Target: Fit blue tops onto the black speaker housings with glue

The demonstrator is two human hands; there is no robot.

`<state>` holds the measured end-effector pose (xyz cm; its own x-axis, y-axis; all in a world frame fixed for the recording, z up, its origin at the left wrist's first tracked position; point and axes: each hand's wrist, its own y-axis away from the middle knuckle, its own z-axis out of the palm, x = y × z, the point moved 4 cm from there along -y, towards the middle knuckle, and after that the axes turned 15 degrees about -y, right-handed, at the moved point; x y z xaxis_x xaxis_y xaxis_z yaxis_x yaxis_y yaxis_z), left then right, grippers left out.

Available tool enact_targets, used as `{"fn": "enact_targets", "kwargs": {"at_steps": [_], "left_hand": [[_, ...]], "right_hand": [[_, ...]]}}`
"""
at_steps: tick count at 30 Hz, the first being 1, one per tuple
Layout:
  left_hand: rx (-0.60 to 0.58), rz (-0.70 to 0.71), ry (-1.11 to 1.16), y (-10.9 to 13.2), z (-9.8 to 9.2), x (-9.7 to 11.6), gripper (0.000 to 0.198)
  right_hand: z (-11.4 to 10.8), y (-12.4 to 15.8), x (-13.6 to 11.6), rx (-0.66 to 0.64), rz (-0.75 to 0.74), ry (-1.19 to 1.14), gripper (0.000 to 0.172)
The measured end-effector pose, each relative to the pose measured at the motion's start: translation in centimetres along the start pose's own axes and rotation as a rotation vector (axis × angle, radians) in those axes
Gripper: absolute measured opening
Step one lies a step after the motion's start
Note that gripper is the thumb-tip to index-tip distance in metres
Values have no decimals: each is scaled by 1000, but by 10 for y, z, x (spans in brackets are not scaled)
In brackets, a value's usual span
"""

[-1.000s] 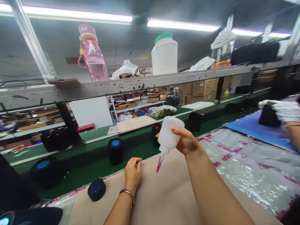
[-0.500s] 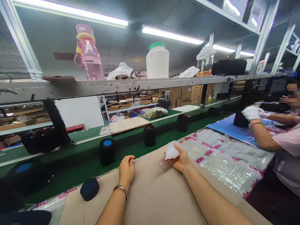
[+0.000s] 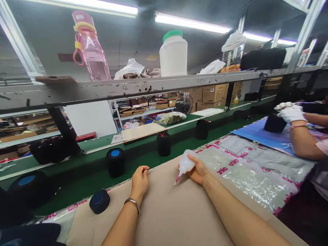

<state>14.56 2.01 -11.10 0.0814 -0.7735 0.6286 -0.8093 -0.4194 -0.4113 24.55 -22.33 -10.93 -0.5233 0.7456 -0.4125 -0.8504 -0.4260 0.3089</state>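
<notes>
The right hand (image 3: 198, 172) wraps its fingers around a squeeze bottle (image 3: 186, 165), soft translucent white plastic with a rounded body and a thin nozzle tipped in red. The bottle is tilted, nozzle down and to the left, its tip at or just above the tan mat (image 3: 174, 212); what is in it cannot be told. The left hand (image 3: 139, 182) rests on the mat near its far edge, fingers curled loosely into a fist, holding nothing visible, a metal bangle on the wrist.

The mat is smooth, matte and flat. To its right lies crinkled clear film (image 3: 246, 171) with red print. Off the mat's left corner sits a short black round cap (image 3: 99, 201) with a blue top. Beyond the far edge runs a green belt (image 3: 84, 177) carrying black fabric-covered cylinders (image 3: 115, 162), one blue-topped.

At the right end another person's gloved hand (image 3: 290, 112) rests on a black cylinder over a blue sheet (image 3: 266, 135).

On the grey metal shelf (image 3: 143, 87) above stand a pink clear bottle (image 3: 88, 48) and a white opaque jug (image 3: 173, 54) with a green lid.
</notes>
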Motion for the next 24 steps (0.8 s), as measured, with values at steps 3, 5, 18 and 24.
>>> {"fn": "enact_targets", "kwargs": {"at_steps": [3,5,18,24], "left_hand": [[-7,-4,9,0,-2,1,16],[-3,-7,15,0,-3,1,14],[9,-40,-36,-1,-6,-2,16],[-8,-21,-37,-1,-2,0,16]], "right_hand": [[1,1,1,-1,-7,-5,48],[2,2,2,0,-9,-3,47],[-2,-4,0,-36,-3,-14,49],[-2,-5,0,-35,17,-16,47]]}}
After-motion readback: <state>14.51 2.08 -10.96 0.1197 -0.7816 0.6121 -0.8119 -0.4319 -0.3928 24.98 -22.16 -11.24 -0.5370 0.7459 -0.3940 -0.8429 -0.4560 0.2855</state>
